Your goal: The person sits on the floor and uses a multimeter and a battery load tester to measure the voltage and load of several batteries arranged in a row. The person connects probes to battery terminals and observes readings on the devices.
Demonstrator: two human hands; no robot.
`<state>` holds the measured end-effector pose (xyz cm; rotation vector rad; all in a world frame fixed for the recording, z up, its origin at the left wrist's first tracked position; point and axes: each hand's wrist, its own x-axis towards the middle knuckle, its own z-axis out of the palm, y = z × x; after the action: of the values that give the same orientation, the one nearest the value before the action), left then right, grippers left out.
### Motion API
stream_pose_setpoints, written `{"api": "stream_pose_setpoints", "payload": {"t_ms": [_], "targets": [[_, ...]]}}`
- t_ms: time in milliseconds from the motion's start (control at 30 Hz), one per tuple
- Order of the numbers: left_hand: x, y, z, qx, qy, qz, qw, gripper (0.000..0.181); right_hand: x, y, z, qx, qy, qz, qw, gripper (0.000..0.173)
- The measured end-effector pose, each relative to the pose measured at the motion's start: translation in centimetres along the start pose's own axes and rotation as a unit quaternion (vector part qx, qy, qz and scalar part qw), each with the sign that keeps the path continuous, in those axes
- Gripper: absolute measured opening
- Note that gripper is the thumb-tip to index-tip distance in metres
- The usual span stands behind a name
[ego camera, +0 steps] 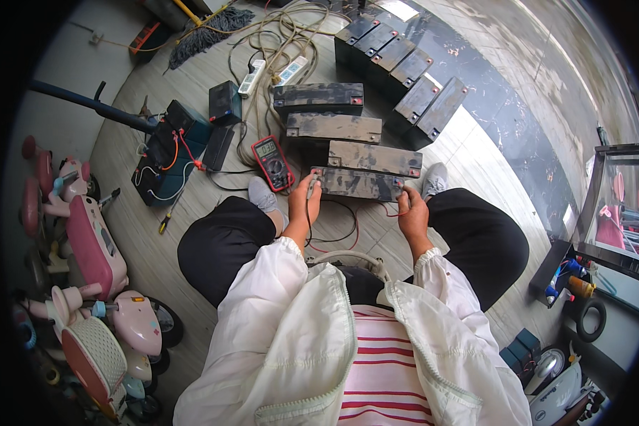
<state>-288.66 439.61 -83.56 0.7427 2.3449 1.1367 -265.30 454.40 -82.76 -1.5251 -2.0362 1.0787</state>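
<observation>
My left hand (302, 205) grips a test probe with a black lead, its tip at the left terminal of the nearest lead-acid battery (358, 184). At that battery's right end, my right hand (413, 214) grips a probe with a red lead, close to the terminal there; exact contact is hard to see. Just left of the battery, a red digital multimeter (272, 163) lies face up by my shoe, digits on its display. Its leads (346, 234) loop over the floor before me. Beyond stand more dusty batteries: one (375, 158) directly behind, then another (334, 128) and another (318, 98).
Several batteries (404, 66) stand in a slanting row at upper right. A wired battery pack (170, 152) and a screwdriver (164, 223) are at left. Power strips (252, 78) and coiled cable (282, 26) lie ahead. Pink children's ride-ons (96, 245) line the left side.
</observation>
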Motion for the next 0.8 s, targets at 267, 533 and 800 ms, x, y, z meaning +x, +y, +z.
{"api": "stream_pose_setpoints", "payload": {"t_ms": [267,533,800], "targets": [[0.0,-0.2,0.0,-0.008,-0.014,0.001,1.000,0.039,0.1,0.1,0.1,-0.015,-0.004,-0.014,1.000,0.033],[0.8,2.1,-1.7,0.146,-0.057,-0.007,0.988,0.038,0.0,-0.4,0.1,0.006,-0.005,-0.022,1.000,0.033],[1.1,1.6,-1.5,0.152,-0.055,0.024,0.987,0.036,1.7,2.1,1.8,0.104,0.034,-0.031,0.994,0.029]]}}
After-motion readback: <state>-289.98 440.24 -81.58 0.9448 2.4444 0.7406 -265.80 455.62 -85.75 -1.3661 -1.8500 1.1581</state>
